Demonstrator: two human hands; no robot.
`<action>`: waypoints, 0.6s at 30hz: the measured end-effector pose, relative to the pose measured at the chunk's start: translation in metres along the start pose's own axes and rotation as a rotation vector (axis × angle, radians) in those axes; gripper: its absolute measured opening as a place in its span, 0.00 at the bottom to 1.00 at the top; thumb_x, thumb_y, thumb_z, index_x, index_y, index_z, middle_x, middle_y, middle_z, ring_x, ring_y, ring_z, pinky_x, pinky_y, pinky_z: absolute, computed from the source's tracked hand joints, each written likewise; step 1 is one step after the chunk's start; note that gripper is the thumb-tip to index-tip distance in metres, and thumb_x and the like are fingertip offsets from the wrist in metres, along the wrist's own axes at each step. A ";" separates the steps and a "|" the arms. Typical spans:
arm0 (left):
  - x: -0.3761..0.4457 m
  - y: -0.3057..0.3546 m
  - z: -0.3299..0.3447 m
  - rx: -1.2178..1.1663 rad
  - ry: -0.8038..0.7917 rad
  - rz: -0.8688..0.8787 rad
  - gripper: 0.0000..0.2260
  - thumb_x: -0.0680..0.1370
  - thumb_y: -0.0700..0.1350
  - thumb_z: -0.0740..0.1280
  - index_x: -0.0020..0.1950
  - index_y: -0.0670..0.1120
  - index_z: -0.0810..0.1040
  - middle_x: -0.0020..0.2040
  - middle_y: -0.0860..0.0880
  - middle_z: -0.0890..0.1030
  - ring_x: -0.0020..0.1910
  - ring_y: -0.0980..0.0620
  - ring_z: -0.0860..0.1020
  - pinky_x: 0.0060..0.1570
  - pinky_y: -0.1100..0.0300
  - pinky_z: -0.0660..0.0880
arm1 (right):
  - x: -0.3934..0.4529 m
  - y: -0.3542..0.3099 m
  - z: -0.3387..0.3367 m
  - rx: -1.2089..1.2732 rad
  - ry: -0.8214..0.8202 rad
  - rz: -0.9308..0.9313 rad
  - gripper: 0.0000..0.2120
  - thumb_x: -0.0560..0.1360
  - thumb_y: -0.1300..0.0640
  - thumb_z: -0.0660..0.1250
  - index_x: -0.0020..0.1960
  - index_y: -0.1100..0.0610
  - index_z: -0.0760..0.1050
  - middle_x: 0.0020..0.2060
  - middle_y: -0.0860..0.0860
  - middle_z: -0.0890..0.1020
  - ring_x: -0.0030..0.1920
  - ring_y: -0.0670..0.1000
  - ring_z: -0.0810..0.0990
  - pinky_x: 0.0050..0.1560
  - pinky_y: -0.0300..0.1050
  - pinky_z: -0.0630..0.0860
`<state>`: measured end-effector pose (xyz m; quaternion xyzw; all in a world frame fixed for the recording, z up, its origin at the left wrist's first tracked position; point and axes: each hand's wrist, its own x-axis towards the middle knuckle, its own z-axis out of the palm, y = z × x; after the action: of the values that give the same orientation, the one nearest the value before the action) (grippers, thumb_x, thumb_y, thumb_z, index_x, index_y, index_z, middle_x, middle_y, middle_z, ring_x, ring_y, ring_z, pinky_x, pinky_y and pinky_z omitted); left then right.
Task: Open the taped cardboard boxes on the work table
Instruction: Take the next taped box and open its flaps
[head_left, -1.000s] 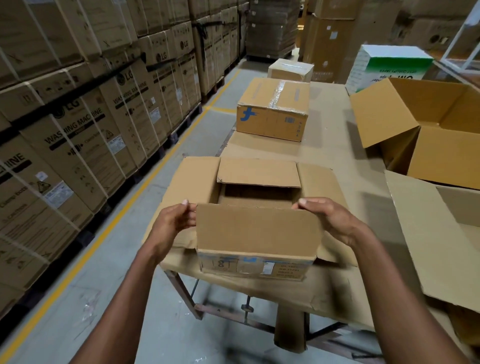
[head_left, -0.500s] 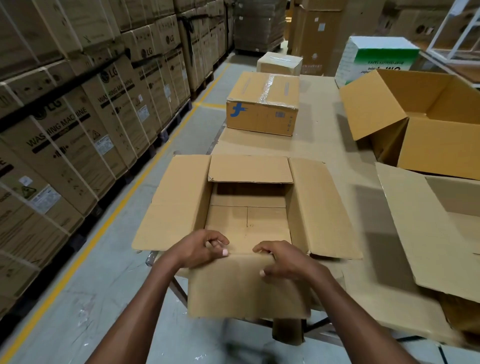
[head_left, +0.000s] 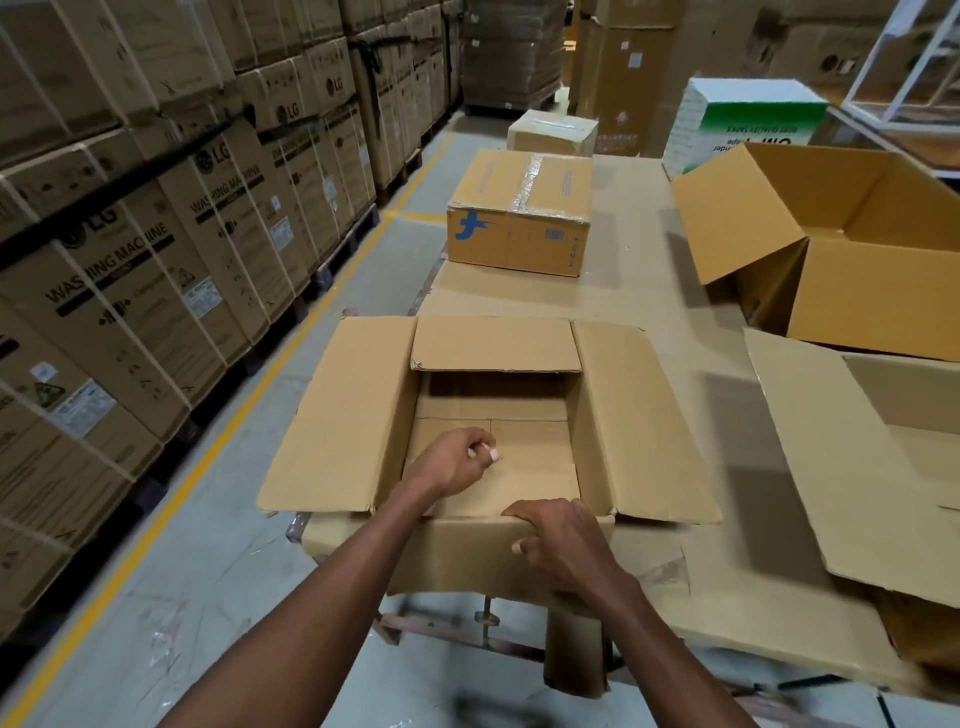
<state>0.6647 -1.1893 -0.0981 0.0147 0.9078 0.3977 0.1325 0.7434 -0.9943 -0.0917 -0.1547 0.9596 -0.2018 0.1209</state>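
A cardboard box (head_left: 343, 415) stands open at the near end of the work table (head_left: 649, 291), its side and far flaps spread out and its inside bare. My left hand (head_left: 457, 460) hovers inside it with fingers curled, holding nothing. My right hand (head_left: 561, 540) presses on the near flap, which is folded down over the box's front. Farther along the table stands a taped box (head_left: 519, 208) with a blue logo. Behind it is a smaller taped box (head_left: 553, 132).
Two larger open boxes sit on the table's right side, one far (head_left: 857, 260) and one near (head_left: 857, 467). A white and green carton (head_left: 748, 124) stands at the far right. Stacked washing machine cartons (head_left: 130, 260) line the aisle on the left, beyond a yellow floor line (head_left: 208, 457).
The near flap went from upright between my hands to folded down over the front. My left hand has lifted off it into the box; my right hand stays on it.
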 end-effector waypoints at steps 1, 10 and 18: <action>0.013 0.004 0.001 0.020 0.007 -0.015 0.16 0.81 0.51 0.66 0.67 0.50 0.78 0.61 0.50 0.82 0.59 0.49 0.80 0.60 0.54 0.76 | -0.001 0.001 0.000 0.010 0.004 0.003 0.15 0.76 0.51 0.71 0.62 0.40 0.79 0.54 0.45 0.84 0.53 0.50 0.76 0.56 0.47 0.71; 0.074 0.034 -0.025 0.109 0.372 -0.005 0.22 0.80 0.47 0.65 0.75 0.48 0.69 0.74 0.46 0.72 0.72 0.45 0.70 0.69 0.48 0.70 | -0.012 0.005 0.009 0.014 0.079 -0.046 0.14 0.76 0.49 0.70 0.60 0.40 0.78 0.53 0.40 0.84 0.51 0.44 0.77 0.63 0.46 0.68; 0.116 0.050 -0.076 0.350 0.453 0.141 0.34 0.81 0.48 0.65 0.83 0.52 0.52 0.83 0.53 0.52 0.81 0.46 0.52 0.77 0.44 0.57 | -0.012 0.006 0.014 0.034 0.095 -0.039 0.16 0.74 0.48 0.69 0.61 0.39 0.77 0.53 0.38 0.83 0.52 0.43 0.76 0.61 0.43 0.68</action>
<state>0.5296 -1.1942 -0.0392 0.0110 0.9658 0.2364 -0.1062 0.7569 -0.9895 -0.1050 -0.1615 0.9574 -0.2275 0.0739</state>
